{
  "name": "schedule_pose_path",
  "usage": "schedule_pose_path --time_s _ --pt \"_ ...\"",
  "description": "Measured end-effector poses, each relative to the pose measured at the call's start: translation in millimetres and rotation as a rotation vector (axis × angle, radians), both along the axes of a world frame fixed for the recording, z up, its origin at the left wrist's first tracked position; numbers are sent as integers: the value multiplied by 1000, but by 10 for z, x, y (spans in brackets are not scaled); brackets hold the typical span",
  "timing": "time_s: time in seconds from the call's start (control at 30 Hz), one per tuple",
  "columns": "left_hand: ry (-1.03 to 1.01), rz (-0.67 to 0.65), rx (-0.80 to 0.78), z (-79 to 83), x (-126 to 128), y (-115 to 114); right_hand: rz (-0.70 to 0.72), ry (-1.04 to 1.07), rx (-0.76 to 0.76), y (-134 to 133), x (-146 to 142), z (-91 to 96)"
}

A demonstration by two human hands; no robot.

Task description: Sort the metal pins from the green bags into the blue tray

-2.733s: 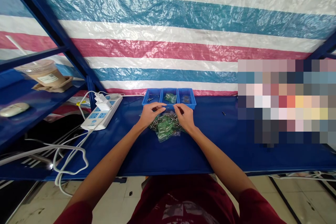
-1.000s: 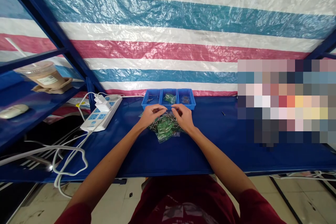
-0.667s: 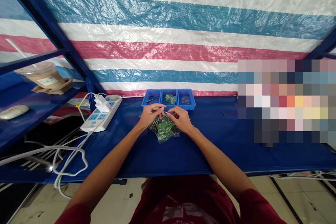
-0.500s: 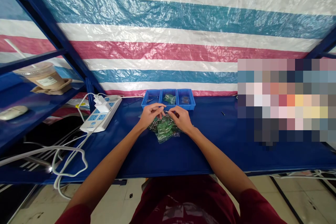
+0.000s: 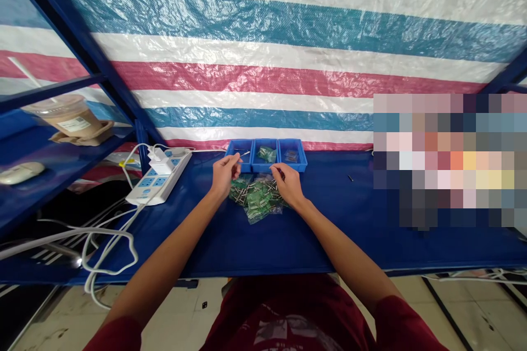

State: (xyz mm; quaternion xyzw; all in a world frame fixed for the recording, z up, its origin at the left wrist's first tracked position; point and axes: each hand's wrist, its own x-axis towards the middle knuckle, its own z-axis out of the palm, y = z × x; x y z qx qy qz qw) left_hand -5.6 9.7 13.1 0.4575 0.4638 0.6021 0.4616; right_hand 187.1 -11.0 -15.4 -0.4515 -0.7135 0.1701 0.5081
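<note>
A heap of small green parts with metal pins [image 5: 257, 199] lies on the blue table [image 5: 247, 236]. My left hand [image 5: 224, 173] is raised at the heap's left, pinching a thin metal pin [image 5: 245, 153] that points over the left blue bin [image 5: 239, 153]. My right hand [image 5: 288, 184] rests at the heap's right edge with its fingers curled; what they hold, if anything, is too small to name. The middle bin [image 5: 265, 154] holds green parts and the right bin [image 5: 292, 156] holds small clear pieces.
A white power strip [image 5: 160, 178] with a plugged charger lies at the left, its cables [image 5: 102, 241] hanging off the table edge. A lidded drink cup [image 5: 68, 115] and a pale mouse [image 5: 18, 171] sit on the left shelf. A small dark screw [image 5: 350, 178] lies to the right.
My hands were together over the heap working a small part. My left hand has since lifted away toward the left bin with a pin, and my right hand has drawn back to the heap's right side.
</note>
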Motion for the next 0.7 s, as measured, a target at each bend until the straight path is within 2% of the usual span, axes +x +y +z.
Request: schedule_pose_path --time_s 0.13,0.23,0.3,0.43,0.5,0.6,0.7 --pt "-126 -58 -160 40 -75 50 15 -12 8 2 -9 -6" --pt "-16 -119 -179 36 -100 58 16 -16 12 0 -10 -7" --pt "178 -122 -104 7 -102 57 19 -18 12 2 -6 -7" --pt "792 -82 240 -59 -69 25 26 -35 7 13 5 -8" --pt "1050 -109 379 -80 -40 -5 28 -39 7 19 9 -9" --pt "1280 -180 460 -105 -6 -37 31 -42 2 24 12 -10" --pt "1420 -260 469 -134 -4 -33 29 -54 -7 23 12 -9"
